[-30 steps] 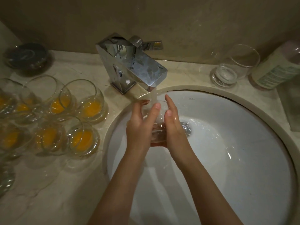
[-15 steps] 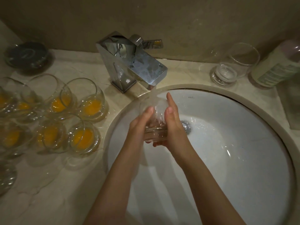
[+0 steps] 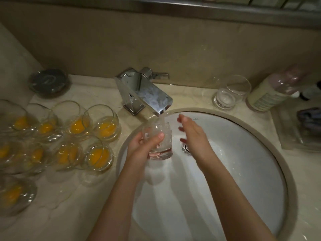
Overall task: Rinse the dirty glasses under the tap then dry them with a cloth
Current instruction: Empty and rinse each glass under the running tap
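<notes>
- Glass (image 3: 159,141) — the left hand (image 3: 140,146) is gripping it, fingers (image 3: 159,136) curled round, under the tap (image 3: 147,94) over the sink (image 3: 243,171).
- Right hand (image 3: 192,134) — having just let go of the glass, it is hovering beside it, fingers straight, holding nothing; the rinse is probably ending.
- Dirty glasses (image 3: 104,127) are waiting on the left worktop (image 3: 69,214); a clean glass (image 3: 229,93) is standing far right.
- Water stream is hard to make out; the leftmost glasses are cut off.

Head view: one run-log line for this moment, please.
step: rinsing | left hand: grips glass under tap | right hand: open, off glass | dirty glasses: waiting left
</notes>
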